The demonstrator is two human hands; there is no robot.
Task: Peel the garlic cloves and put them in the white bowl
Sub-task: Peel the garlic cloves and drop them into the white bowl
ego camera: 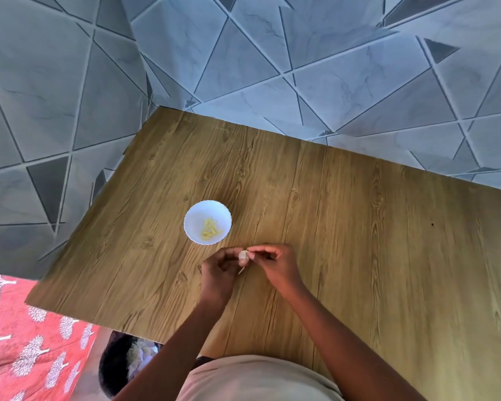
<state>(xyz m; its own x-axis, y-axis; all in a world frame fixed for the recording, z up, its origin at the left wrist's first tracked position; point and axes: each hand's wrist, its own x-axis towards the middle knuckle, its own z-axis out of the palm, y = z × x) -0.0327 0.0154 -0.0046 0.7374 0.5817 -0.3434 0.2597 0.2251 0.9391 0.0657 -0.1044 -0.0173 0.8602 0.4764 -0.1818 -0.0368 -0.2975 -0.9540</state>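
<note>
Closest to us, both forearms reach out over the near edge of the wooden table (359,241). Our left hand (219,273) has its fingers curled around a garlic clove (243,256), holding it at the fingertips. Our right hand (275,263) meets it from the other side, thumb and forefinger pinched on the clove's top end, where the skin is. The clove sits between the two hands, just above the tabletop, and a thin pale strip hangs from it toward the wood. Whether that strip is skin or stem we cannot tell.

Just beyond the hands, slightly left, stands the white bowl (194,219) on the table, apart from both hands. Inside it lies a small heap of peeled yellowish cloves (210,228).

Below the table's left edge we see red cloth (26,342) printed with white trees. Behind the table rise walls (330,68) covered in grey marbled triangles.
</note>
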